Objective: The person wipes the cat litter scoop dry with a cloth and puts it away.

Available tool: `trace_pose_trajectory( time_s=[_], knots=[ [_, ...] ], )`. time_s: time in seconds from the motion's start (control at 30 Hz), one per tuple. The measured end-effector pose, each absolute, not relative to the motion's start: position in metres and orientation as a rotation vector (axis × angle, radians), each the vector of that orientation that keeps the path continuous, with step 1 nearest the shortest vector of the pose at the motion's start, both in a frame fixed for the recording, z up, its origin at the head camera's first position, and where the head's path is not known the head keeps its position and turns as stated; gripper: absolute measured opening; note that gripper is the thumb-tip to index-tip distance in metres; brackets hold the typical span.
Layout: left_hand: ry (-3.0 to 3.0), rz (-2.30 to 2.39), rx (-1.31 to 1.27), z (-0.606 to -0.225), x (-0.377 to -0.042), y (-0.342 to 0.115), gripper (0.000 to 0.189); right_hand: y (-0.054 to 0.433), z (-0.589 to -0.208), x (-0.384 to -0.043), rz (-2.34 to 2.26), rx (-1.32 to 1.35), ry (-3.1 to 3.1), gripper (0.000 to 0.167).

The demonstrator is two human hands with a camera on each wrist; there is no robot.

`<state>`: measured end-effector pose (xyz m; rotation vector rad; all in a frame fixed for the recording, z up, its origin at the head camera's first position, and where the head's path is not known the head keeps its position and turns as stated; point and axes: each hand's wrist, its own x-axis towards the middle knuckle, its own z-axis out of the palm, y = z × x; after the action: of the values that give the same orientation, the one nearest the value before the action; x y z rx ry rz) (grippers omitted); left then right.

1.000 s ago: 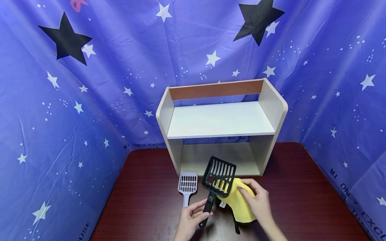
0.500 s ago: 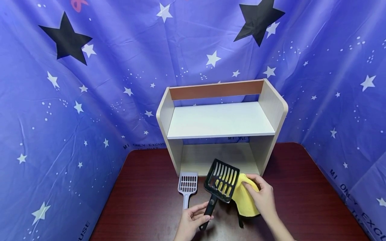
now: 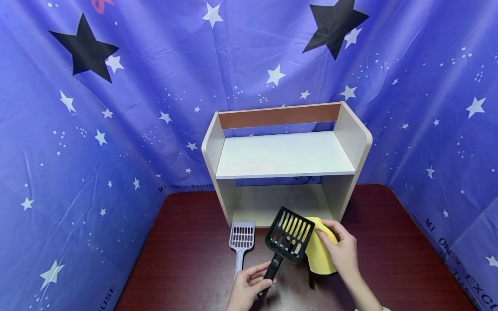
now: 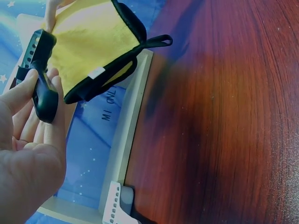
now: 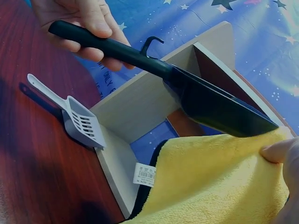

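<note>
My left hand [image 3: 250,288] grips the handle of a black slotted litter scoop [image 3: 276,261], holding it tilted above the table with its head up and to the right. A yellow cloth [image 3: 320,257] with black edging and a white tag [image 5: 144,174] hangs from my right hand [image 3: 344,249], pinched between thumb and fingers. In the right wrist view the cloth's upper edge meets the tip and underside of the black scoop [image 5: 212,109]. A grey litter scoop [image 3: 241,247] lies on the table left of the black one, its handle end partly hidden by my left hand.
A two-level wooden shelf [image 3: 285,155] stands at the back of the dark red table [image 3: 186,255]. The grey scoop's head lies at the shelf's front left corner. A blue star-printed curtain [image 3: 155,86] surrounds the table at the back and sides.
My right hand has moved up and to the right with the cloth, along the right side of the black scoop. The scoop's head has shifted slightly right and down; the grey scoop stays put.
</note>
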<state>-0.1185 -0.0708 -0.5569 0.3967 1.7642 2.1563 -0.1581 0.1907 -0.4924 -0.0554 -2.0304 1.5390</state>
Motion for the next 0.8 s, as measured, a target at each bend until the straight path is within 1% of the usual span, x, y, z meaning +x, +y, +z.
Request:
trace_pose_trajectory(
  time_s=[0.07,0.17,0.33,0.43,0.8],
  knots=[
    [1.768,2.183,0.348,-0.555,-0.119,-0.07,0.054,0.188,-0.486,-0.154,1.536,-0.083,-2.026,0.026],
    [1.779,2.231,0.292,-0.553,-0.119,-0.07,0.054,0.187,-0.486,-0.15,1.523,-0.082,-2.024,0.026],
    [1.827,2.277,0.238,-0.549,-0.12,-0.067,0.053,0.189,-0.502,-0.148,1.466,0.021,-2.033,0.029],
    [1.846,2.295,0.206,-0.547,-0.121,-0.064,0.053,0.186,-0.504,-0.144,1.417,0.073,-2.048,0.031],
    [1.945,2.39,0.219,-0.548,-0.123,-0.055,0.05,0.17,-0.518,-0.139,1.225,0.203,-2.025,0.042]
  ],
)
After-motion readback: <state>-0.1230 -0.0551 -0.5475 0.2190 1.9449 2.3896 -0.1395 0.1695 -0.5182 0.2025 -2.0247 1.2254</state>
